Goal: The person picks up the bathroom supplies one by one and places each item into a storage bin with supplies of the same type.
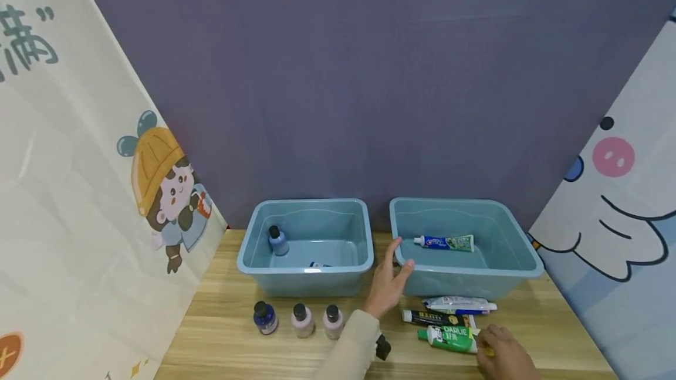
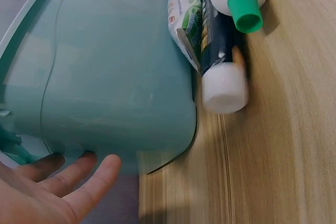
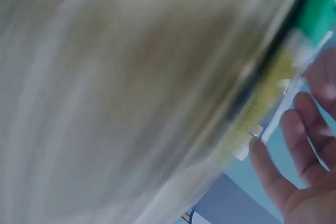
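My left hand (image 1: 387, 286) touches the left front corner of the right blue bin (image 1: 459, 280). Its fingers (image 2: 100, 179) extend along the outer wall in the left wrist view. A Crest toothpaste tube (image 1: 446, 243) lies inside that bin. At the right of the table, my right hand (image 1: 504, 352) pinches the yellow end of a green and white Darlie toothpaste tube (image 1: 451, 339); its thumb contact is partly hidden. Behind this tube lie a black tube with a white cap (image 1: 438, 318) and a silvery-white tube (image 1: 459, 304), close to the bin's front wall.
A left blue bin (image 1: 311, 283) holds a blue bottle (image 1: 278, 242) and another partly hidden item. In front of it stand a dark blue bottle (image 1: 265, 318) and two pale pink bottles (image 1: 303, 321). A dark curtain (image 1: 338, 87) rises behind both bins.
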{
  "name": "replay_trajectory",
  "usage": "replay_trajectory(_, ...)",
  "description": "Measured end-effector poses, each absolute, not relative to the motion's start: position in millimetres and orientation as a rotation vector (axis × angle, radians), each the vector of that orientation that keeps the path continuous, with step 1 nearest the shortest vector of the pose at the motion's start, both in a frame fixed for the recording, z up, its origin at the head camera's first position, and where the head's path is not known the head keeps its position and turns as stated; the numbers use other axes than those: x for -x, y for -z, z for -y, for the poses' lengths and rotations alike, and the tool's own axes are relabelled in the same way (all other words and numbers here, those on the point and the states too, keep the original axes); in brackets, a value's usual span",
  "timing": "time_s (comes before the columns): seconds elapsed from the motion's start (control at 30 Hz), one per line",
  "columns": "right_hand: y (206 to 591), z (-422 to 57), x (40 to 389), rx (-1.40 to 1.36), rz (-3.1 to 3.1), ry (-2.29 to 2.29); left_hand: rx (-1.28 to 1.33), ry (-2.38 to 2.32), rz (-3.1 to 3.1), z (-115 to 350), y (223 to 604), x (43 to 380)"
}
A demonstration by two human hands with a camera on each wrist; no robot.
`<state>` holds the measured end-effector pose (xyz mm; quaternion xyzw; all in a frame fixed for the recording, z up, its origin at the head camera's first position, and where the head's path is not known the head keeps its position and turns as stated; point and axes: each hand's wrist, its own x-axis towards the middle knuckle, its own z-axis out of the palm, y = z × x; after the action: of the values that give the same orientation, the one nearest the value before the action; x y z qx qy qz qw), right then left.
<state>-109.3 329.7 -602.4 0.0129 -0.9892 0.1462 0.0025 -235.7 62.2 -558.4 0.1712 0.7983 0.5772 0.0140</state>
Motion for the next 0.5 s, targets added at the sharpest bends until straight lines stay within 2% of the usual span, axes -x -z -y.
replay_trajectory(0.5, 594.2, -331.4, 120.7, -0.099, 3.276, -0.474, -0.541, -1.785, -2.503, -61.8, 559.7, 235.9)
